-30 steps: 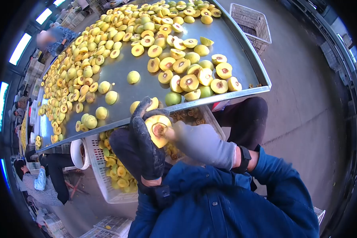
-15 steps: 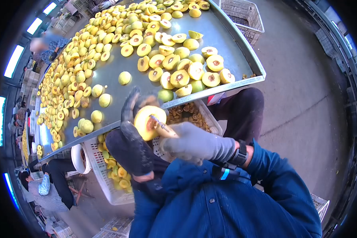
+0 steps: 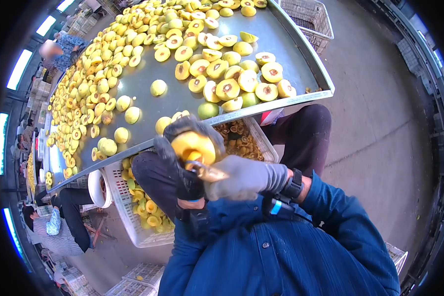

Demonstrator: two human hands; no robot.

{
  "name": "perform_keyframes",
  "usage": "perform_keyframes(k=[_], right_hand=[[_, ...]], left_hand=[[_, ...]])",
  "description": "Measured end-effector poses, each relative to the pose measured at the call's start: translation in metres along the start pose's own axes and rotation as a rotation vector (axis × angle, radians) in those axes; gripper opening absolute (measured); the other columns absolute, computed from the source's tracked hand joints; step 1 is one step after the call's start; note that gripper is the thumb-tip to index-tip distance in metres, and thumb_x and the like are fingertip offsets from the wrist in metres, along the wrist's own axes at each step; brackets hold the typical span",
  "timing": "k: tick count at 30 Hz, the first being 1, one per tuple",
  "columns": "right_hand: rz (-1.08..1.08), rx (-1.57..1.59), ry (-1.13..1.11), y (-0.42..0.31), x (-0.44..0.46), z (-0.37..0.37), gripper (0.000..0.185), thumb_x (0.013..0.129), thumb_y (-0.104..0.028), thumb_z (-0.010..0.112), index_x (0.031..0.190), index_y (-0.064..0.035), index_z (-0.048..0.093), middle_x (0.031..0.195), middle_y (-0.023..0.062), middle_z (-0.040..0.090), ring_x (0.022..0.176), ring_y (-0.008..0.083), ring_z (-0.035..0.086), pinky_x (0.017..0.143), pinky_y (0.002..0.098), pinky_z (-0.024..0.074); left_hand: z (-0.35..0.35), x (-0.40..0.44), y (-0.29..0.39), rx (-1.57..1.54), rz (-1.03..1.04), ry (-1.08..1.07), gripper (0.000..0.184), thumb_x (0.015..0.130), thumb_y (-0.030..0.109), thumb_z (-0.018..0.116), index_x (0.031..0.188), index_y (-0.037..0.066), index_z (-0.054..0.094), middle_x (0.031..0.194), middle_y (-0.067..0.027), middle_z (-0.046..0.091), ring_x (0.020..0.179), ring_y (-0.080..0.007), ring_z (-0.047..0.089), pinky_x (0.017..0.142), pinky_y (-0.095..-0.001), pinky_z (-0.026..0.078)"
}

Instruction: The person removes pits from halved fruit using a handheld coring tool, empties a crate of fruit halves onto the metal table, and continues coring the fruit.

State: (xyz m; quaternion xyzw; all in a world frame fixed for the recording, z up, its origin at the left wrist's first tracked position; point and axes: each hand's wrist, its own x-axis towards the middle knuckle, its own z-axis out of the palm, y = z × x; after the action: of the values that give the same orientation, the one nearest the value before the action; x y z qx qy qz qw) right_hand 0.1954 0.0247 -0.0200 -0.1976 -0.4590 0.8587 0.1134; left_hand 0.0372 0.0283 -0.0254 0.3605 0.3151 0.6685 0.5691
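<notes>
My left hand (image 3: 187,163), in a black glove, has its fingers wrapped round a yellow fruit half (image 3: 195,147), cut side up. In a grey glove, my right hand (image 3: 244,176) grips a small tool (image 3: 209,172) with a light handle and a metal end, which is at the lower edge of the fruit half. Both hands are just off the near edge of a metal table (image 3: 148,106) strewn with many fruit halves. Several halves on it still show brown centres.
Below the table, one crate (image 3: 121,209) holds yellow fruit pieces and another (image 3: 269,150) holds brown bits. A white bucket (image 3: 99,190) hangs left. Co-workers (image 3: 59,237) (image 3: 66,47) sit leftward. An empty-looking crate (image 3: 308,19) stands behind.
The fruit half in my left hand has tilted, and its centre now shows as a hollow. The tool in my right hand has moved from its middle to its lower edge.
</notes>
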Motion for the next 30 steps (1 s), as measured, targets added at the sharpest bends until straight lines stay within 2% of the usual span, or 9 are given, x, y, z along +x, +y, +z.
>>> perform_keyframes(k=[2,6,7,9,12,15,20,22,30], right_hand=[[-0.051,-0.004,-0.052,0.011,0.006,-0.021,0.024,0.09,-0.029,0.063,0.084,-0.0055,0.065,0.057,0.0021,0.053,0.049,0.0148,0.054,0.046,0.0302,0.0443],[-0.012,-1.478,0.593,0.108,0.013,-0.08,0.023,0.087,-0.028,0.058,0.084,-0.0058,0.063,0.069,0.0192,0.063,0.066,0.0373,0.064,0.06,0.0487,0.0498],[0.01,-1.451,0.651,0.112,0.007,-0.08,0.022,0.086,-0.028,0.058,0.083,-0.0062,0.062,0.068,0.0184,0.063,0.065,0.0379,0.064,0.06,0.0497,0.0494],[0.04,-1.409,0.681,0.112,-0.003,-0.073,0.024,0.086,-0.03,0.058,0.081,-0.0065,0.059,0.068,0.0186,0.063,0.064,0.0398,0.063,0.059,0.0511,0.0489],[0.044,-1.395,0.69,0.12,-0.013,-0.076,0.026,0.088,-0.031,0.057,0.084,-0.0055,0.057,0.069,0.0215,0.063,0.066,0.0432,0.062,0.06,0.0523,0.0486],[0.118,-1.381,0.663,0.122,-0.019,-0.072,0.029,0.088,-0.033,0.058,0.086,-0.0041,0.058,0.07,0.0239,0.062,0.068,0.0444,0.062,0.062,0.0522,0.0488],[0.191,-1.413,0.588,0.132,-0.011,-0.083,0.031,0.085,-0.034,0.061,0.09,-0.0043,0.059,0.073,0.0241,0.064,0.072,0.0439,0.063,0.066,0.052,0.0493],[0.285,-1.416,0.553,0.132,-0.006,-0.085,0.03,0.083,-0.034,0.063,0.09,-0.0046,0.058,0.075,0.0232,0.064,0.074,0.0432,0.064,0.068,0.0514,0.0495],[0.516,-1.393,0.537,0.127,0.014,-0.075,0.034,0.082,-0.036,0.065,0.093,-0.0034,0.06,0.075,0.0243,0.064,0.078,0.0429,0.064,0.068,0.0504,0.0495]], left_hand=[[-0.003,0.006,-0.002,0.112,0.102,0.092,0.047,0.1,0.042,0.048,0.114,-0.002,0.057,0.105,-0.017,0.066,0.099,-0.0288,0.064,0.081,-0.0395,0.053],[-0.024,0.004,0.019,0.801,0.375,0.177,0.038,0.095,0.032,0.057,0.116,0.0,0.055,0.109,-0.0175,0.067,0.105,-0.0309,0.062,0.081,-0.0409,0.052],[-0.032,0.0,0.026,1.024,0.441,0.192,0.036,0.092,0.025,0.063,0.116,0.0,0.055,0.108,-0.0171,0.068,0.107,-0.0313,0.062,0.081,-0.0404,0.051],[-0.054,-0.014,0.036,0.755,0.326,0.244,0.039,0.088,0.018,0.068,0.12,-0.001,0.055,0.111,-0.016,0.067,0.11,-0.0299,0.06,0.088,-0.0385,0.048],[-0.107,-0.036,0.038,-0.551,0.09,0.176,0.042,0.098,0.018,0.055,0.135,-0.001,0.047,0.136,-0.016,0.052,0.124,-0.0256,0.051,0.108,-0.0393,0.04],[-0.171,-0.081,0.06,-0.792,0.2,0.452,0.039,0.095,0.015,0.057,0.129,-0.003,0.05,0.131,-0.0146,0.055,0.124,-0.0224,0.051,0.11,-0.0392,0.039],[-0.295,-0.18,0.015,-0.167,0.142,1.065,0.031,0.093,0.019,0.055,0.118,0.0,0.057,0.113,-0.0099,0.061,0.102,-0.0227,0.06,0.093,-0.0353,0.049],[-0.373,-0.226,-0.034,0.113,0.14,1.124,0.031,0.091,0.015,0.057,0.116,-0.001,0.06,0.111,-0.009,0.062,0.099,-0.0219,0.06,0.091,-0.034,0.049],[-0.4,-0.136,-0.013,1.084,0.008,0.981,0.028,0.086,0.009,0.062,0.112,-0.003,0.062,0.107,-0.0154,0.066,0.101,-0.0275,0.061,0.09,-0.0365,0.047]])
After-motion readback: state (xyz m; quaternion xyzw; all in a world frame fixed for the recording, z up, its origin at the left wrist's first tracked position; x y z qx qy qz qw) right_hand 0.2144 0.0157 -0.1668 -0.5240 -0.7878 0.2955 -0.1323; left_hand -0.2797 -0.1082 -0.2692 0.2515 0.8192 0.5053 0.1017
